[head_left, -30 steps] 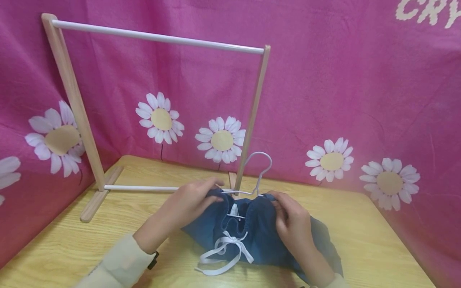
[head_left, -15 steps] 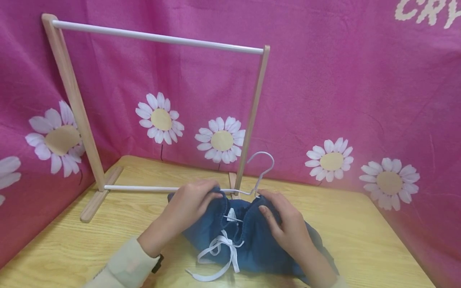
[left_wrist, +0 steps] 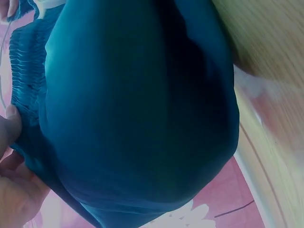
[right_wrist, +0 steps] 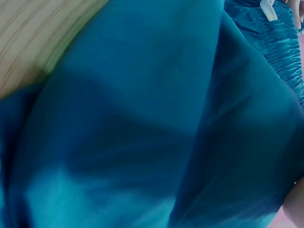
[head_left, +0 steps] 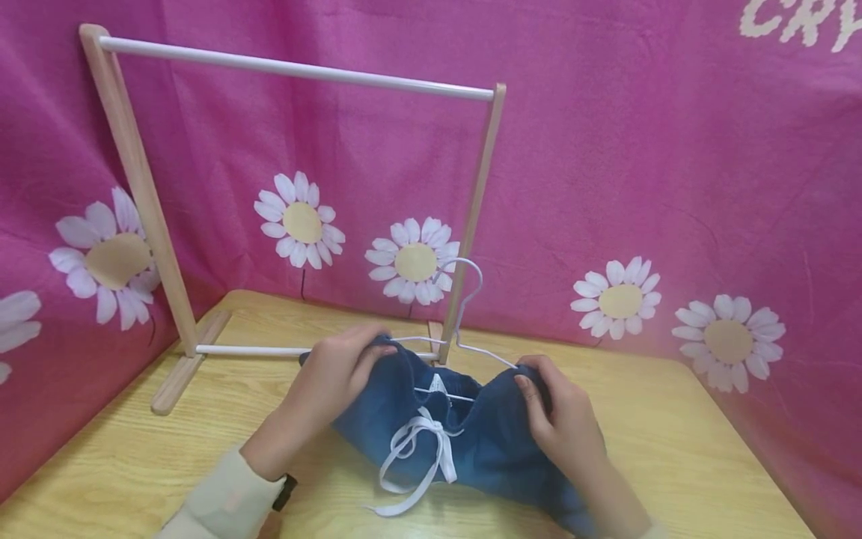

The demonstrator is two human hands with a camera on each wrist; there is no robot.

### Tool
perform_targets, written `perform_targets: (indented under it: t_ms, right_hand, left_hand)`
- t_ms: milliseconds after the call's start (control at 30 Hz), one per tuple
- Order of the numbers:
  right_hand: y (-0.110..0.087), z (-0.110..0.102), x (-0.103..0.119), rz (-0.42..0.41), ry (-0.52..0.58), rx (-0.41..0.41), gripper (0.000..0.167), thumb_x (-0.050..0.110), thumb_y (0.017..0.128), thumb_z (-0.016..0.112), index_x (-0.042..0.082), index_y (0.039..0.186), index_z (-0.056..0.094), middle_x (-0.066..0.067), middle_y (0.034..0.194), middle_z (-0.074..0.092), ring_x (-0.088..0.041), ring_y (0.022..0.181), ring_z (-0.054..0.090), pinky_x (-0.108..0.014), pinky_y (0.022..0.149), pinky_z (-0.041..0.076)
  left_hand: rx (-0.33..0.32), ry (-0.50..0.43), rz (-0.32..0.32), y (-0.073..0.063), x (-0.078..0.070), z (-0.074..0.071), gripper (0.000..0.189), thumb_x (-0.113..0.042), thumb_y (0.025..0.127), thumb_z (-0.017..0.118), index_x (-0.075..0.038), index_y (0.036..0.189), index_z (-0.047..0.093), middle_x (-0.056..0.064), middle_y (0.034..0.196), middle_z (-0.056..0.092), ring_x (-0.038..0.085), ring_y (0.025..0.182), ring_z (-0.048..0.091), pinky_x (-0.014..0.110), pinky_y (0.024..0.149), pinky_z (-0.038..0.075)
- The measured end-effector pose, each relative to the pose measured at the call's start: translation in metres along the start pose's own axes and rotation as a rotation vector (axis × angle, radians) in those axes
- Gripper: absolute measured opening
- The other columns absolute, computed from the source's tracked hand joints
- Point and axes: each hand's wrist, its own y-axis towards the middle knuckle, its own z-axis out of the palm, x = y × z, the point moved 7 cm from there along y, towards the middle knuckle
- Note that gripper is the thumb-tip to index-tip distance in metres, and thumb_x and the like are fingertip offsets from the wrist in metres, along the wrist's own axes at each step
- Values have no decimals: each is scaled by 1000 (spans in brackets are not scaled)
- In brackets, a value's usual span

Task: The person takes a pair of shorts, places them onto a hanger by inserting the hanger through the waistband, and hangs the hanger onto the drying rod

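Observation:
Blue drawstring pants (head_left: 518,449) with a gathered elastic waistband are held up over the table, their lower part hanging towards me. A white drawstring (head_left: 441,453) is tied in a bow at the front. My left hand (head_left: 330,374) pinches the waistband at its left side, and my right hand (head_left: 566,412) grips it at the right. Between them rises a white wire hanger (head_left: 480,281), hook up; its shoulders run into the waistband and its lower bar crosses the opening. In both wrist views the pants' fabric (left_wrist: 118,118) (right_wrist: 133,109) fills most of the picture.
A wooden-legged rack (head_left: 144,187) with a white top rail (head_left: 296,69) and a low white bar stands behind, on the left. The wood-grain table (head_left: 680,442) extends to the right. Pink cloth (head_left: 606,150) with daisies hangs behind and at the sides.
Both hands have moved apart, the right one to the right, stretching the waistband wider. The hanger's hook has shifted left and up, and more of its right shoulder shows.

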Motion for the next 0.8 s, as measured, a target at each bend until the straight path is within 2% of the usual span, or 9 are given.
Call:
perform_targets:
  t_ms: [333, 533, 800]
  right_hand:
    - [-1, -12, -15, 24, 39, -48, 25, -9, 85, 71, 3, 106, 68, -6, 93, 72, -17, 79, 65, -12, 84, 45]
    - [1, -18, -19, 41, 72, -74, 23, -11, 85, 69, 1, 105, 67, -8, 92, 73, -10, 81, 63, -9, 85, 43]
    - [2, -27, -21, 30, 66, -92, 27, -15, 84, 70, -1, 106, 67, -4, 84, 68, -4, 72, 54, -13, 70, 41]
  left_hand:
    - [-27, -5, -87, 1, 10, -15, 20, -9, 88, 79, -9, 105, 69, 4, 91, 73, 19, 86, 73, 35, 80, 60]
    - [-68, -2, -97, 2, 16, -23, 20, -8, 87, 80, -7, 105, 70, 6, 92, 73, 20, 86, 73, 37, 82, 60]
    - [-125, 10, -100, 5, 22, -32, 20, -6, 87, 79, -5, 105, 70, 8, 93, 73, 22, 84, 71, 39, 82, 60]
